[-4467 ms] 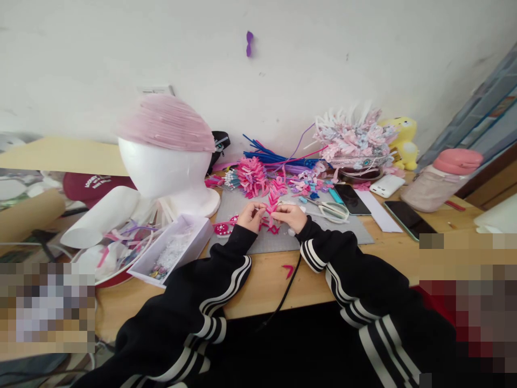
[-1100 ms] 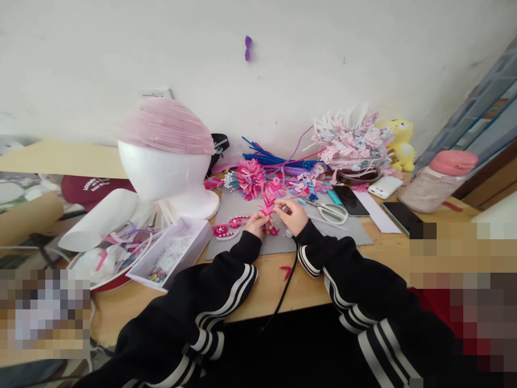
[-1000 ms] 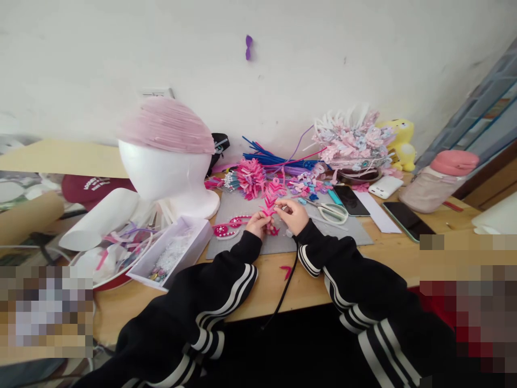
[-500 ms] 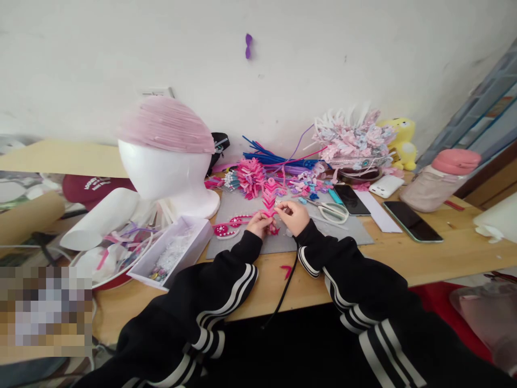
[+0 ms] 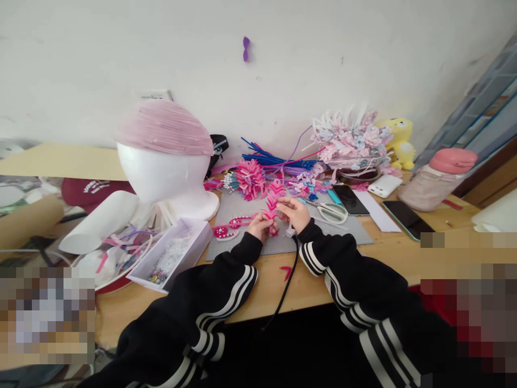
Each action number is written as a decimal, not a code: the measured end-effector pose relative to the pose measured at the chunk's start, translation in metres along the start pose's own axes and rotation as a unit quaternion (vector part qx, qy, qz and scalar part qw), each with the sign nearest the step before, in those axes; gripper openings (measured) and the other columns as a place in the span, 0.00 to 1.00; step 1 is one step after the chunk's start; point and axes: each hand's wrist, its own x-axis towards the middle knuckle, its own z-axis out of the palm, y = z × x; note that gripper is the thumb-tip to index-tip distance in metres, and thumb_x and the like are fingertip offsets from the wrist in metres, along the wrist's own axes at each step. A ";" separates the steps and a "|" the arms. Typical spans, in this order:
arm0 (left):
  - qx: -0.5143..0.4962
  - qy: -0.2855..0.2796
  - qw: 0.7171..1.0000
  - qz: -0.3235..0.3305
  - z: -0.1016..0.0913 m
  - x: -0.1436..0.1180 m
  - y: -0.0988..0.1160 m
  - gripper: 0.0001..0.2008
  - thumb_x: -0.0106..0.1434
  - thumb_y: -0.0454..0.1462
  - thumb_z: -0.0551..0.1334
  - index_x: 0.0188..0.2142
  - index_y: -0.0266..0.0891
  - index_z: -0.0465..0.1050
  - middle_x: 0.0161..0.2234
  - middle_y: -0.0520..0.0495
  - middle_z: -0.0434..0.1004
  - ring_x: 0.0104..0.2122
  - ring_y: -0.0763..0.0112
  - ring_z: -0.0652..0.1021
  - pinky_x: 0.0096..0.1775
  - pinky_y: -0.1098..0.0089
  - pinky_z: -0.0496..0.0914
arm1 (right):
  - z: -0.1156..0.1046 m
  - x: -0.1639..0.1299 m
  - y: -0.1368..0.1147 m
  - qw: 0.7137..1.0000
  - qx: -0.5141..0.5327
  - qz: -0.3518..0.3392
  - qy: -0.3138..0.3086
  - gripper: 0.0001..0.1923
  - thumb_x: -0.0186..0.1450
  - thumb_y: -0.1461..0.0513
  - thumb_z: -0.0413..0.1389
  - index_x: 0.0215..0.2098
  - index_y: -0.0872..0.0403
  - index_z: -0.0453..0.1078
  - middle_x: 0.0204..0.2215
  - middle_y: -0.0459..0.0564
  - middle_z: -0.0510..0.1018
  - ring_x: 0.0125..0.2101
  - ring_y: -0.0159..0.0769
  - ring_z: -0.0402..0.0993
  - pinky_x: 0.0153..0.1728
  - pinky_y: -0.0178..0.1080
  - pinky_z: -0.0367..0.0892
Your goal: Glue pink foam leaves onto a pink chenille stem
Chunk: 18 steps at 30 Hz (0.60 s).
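Observation:
Both my hands hold a pink zigzag pipe-cleaner piece [image 5: 273,197] upright over a grey mat [image 5: 343,233]. My left hand [image 5: 259,225] pinches its lower part. My right hand [image 5: 296,211] grips it from the right, fingers closed near the middle. Both arms wear black sleeves with white stripes. A small pink bent scrap [image 5: 288,271] lies on the wooden desk [image 5: 404,253] in front of the mat.
A white mannequin head [image 5: 161,172] with a pink cap stands left. A white tray of beads [image 5: 172,253], scissors [image 5: 333,211], two phones [image 5: 350,199], a power bank [image 5: 383,186], a pink floral headpiece [image 5: 351,143], loose pipe cleaners [image 5: 266,159], a yellow plush [image 5: 399,141] and a pink-lidded bottle [image 5: 438,180] crowd the desk.
My hands stay together on the pink piece and shift only slightly. The piece stands a little taller than 4.5 s ago. The view has drifted a bit.

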 end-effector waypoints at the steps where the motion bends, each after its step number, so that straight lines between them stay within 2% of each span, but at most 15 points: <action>1: 0.006 -0.001 1.000 0.000 0.000 0.000 -0.001 0.13 0.41 0.35 0.64 0.20 0.36 0.57 0.16 0.55 0.69 0.14 0.79 0.68 0.16 0.78 0.57 | -0.001 0.000 0.000 1.000 0.012 0.011 -0.002 0.14 0.45 0.58 0.58 0.29 0.55 0.67 0.20 0.43 0.70 0.16 0.25 0.63 0.14 0.30 0.56; 5: 0.051 0.022 0.998 0.025 -0.001 0.002 -0.005 0.12 0.40 0.33 0.64 0.21 0.36 0.59 0.17 0.54 0.70 0.13 0.80 0.68 0.15 0.78 0.56 | -0.002 0.002 0.000 0.999 0.029 0.023 0.004 0.13 0.43 0.59 0.59 0.26 0.55 0.66 0.16 0.40 0.68 0.14 0.24 0.60 0.14 0.29 0.55; 10: 0.052 0.102 0.992 0.048 -0.002 0.005 -0.004 0.17 0.37 0.37 0.67 0.26 0.36 0.61 0.16 0.58 0.67 0.14 0.82 0.67 0.15 0.79 0.57 | 0.000 0.000 -0.002 1.000 0.009 0.018 -0.004 0.11 0.42 0.60 0.59 0.24 0.55 0.66 0.16 0.41 0.69 0.13 0.23 0.58 0.13 0.30 0.54; 14: 0.079 0.097 0.992 0.036 -0.006 0.008 -0.004 0.14 0.40 0.40 0.66 0.20 0.35 0.62 0.13 0.58 0.64 0.12 0.83 0.64 0.15 0.79 0.56 | 0.002 -0.001 -0.001 0.999 -0.015 0.001 -0.045 0.10 0.43 0.60 0.59 0.24 0.55 0.68 0.14 0.40 0.68 0.12 0.24 0.58 0.13 0.31 0.54; 18: 0.065 0.093 0.993 0.033 -0.012 0.010 -0.006 0.14 0.40 0.39 0.66 0.18 0.35 0.61 0.11 0.58 0.63 0.12 0.83 0.63 0.16 0.78 0.57 | -0.001 0.000 0.000 0.998 -0.025 0.017 -0.048 0.10 0.46 0.58 0.57 0.25 0.56 0.70 0.08 0.40 0.64 0.11 0.25 0.57 0.12 0.31 0.52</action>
